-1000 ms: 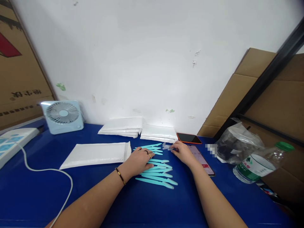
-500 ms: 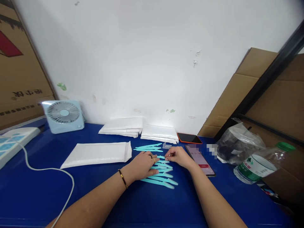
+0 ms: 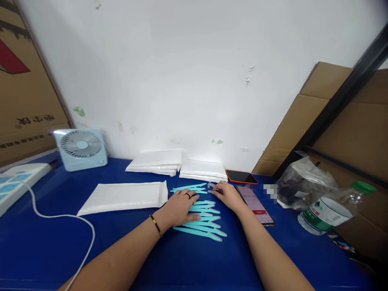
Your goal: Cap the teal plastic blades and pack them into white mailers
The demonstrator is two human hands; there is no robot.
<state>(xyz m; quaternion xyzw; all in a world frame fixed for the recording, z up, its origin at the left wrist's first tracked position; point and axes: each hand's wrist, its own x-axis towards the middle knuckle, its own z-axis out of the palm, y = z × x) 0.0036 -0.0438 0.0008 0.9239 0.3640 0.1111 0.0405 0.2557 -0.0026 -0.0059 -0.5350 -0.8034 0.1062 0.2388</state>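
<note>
Turquoise eyebrow razors (image 3: 201,232) lie in a column on the table, heads pointing right, several with clear caps on their blades. A smaller group of razors (image 3: 197,186) lies farther back. My left hand (image 3: 182,206) rests over the razors with fingers stretched out and thumb apart, covering some handles. Beyond the razor heads, a few small clear caps (image 3: 210,185) sit beside my right hand (image 3: 227,195). The right thumb and fingertips pinch together at one of these caps, partly hiding it.
A white padded mailer (image 3: 124,197) lies left, with stacked mailers (image 3: 154,161) against the wall. Two phones, one lit (image 3: 256,206) and one orange-edged (image 3: 241,176), lie right. Beyond are a bottle (image 3: 330,212) and a plastic bag (image 3: 303,182). A fan (image 3: 81,148), power strip (image 3: 21,182) and cable stand left.
My right hand came from the caps to a razor head, then returned to the caps. My left hand slid right, then back left. Another razor now lies exposed at the column's far end.
</note>
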